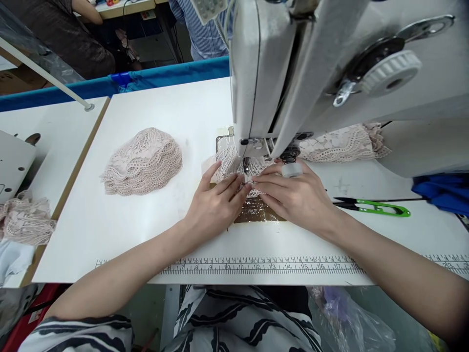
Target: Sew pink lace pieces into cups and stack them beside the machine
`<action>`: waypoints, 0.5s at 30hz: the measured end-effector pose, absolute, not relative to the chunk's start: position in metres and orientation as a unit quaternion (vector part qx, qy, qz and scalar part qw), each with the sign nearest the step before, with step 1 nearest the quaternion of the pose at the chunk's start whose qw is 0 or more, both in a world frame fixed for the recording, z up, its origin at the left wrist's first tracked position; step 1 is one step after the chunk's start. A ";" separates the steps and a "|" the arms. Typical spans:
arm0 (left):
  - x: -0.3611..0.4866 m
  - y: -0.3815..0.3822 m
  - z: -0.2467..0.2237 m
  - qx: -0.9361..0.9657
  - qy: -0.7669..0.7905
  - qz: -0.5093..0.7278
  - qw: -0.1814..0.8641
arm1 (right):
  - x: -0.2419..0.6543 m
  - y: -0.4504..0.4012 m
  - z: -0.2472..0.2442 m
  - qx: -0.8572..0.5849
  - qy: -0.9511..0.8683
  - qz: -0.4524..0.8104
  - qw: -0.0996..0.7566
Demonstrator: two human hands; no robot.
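Under the needle area of a grey sewing machine [264,73] lies a piece of pale pink lace [229,161]. My left hand [218,200] rests on the lace's left part, its fingers apart and fingertips near the presser foot. From the right, my right hand [293,195] presses the lace, fingers close together, partly behind a white knob. The fingertips of both hands nearly meet in front of the foot. A stack of matching lace pieces [142,161] sits on the white table [146,220] to the left. More lace [344,144] lies behind the right hand, beneath the machine arm.
Green thread snips [381,208] and blue cloth [443,193] lie at the right. A printed ruler [256,266] runs along the front edge. Another lace bundle [27,220] is at far left. Two people sit beyond the blue-edged table.
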State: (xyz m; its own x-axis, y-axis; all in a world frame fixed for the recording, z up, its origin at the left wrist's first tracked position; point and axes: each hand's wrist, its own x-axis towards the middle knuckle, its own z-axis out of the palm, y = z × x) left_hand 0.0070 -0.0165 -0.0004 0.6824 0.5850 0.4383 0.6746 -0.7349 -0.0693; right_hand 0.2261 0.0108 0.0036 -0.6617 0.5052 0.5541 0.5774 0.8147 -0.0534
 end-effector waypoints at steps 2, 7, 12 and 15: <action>0.007 -0.014 -0.001 -0.910 -0.349 -0.199 0.109 | 0.226 0.013 0.003 -0.302 -0.910 -0.068 0.277; 0.007 -0.007 -0.003 -0.904 -0.360 -0.206 0.101 | 0.226 0.019 -0.002 -0.321 -0.907 -0.093 0.255; 0.008 0.000 -0.005 -0.898 -0.378 -0.212 0.074 | 0.226 0.025 -0.005 -0.336 -0.904 -0.120 0.236; 0.009 0.003 -0.006 -0.892 -0.393 -0.216 0.062 | 0.225 0.027 -0.005 -0.351 -0.899 -0.121 0.233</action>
